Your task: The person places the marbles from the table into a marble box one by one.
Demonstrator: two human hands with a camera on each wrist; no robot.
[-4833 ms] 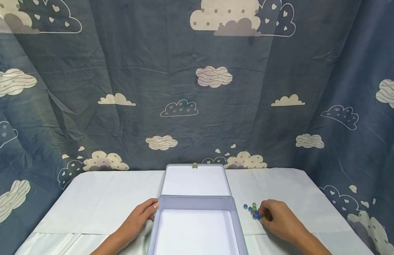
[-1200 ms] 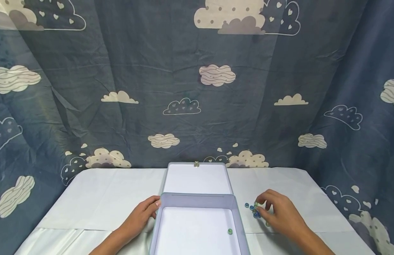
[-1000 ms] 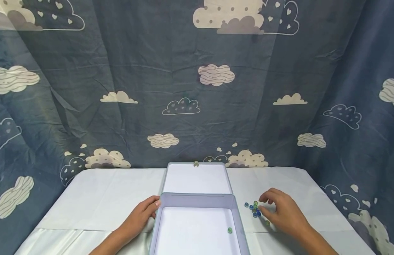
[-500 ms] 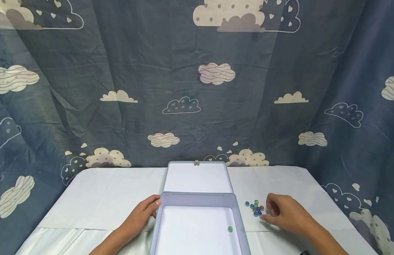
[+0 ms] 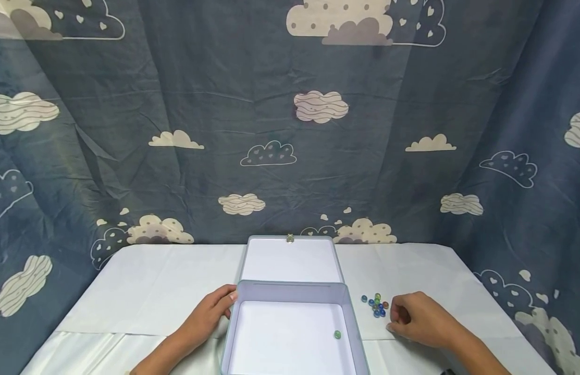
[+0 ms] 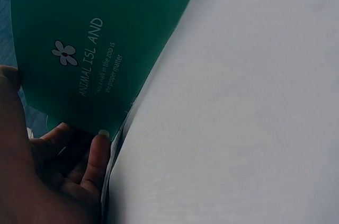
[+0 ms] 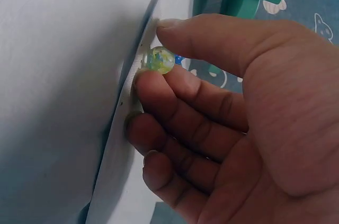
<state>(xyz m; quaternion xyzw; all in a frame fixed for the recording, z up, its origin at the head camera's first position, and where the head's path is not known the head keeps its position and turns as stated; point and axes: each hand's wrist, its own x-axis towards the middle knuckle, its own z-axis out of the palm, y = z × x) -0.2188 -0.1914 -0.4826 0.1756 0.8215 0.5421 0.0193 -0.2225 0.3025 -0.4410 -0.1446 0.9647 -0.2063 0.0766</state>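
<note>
A tin box, pale inside, stands with its lid laid back. My left hand holds its left wall near the back corner. In the left wrist view, fingers curl against the green printed outer wall. One green marble lies inside, toward the right. On the cloth beyond the right wall sits a cluster of blue, green and orange marbles. Just right of them, my right hand pinches a yellow-green marble low at the cloth; the head view hides it.
A white cloth with a fold line covers the table. Dark blue curtains with cloud prints hang behind and at both sides. A small dark object shows at the bottom edge by the right forearm.
Over the last seconds a green marble has come to be in the box. My right hand has drawn back from the cluster, uncovering an orange marble, and closed on the separate yellow-green one.
</note>
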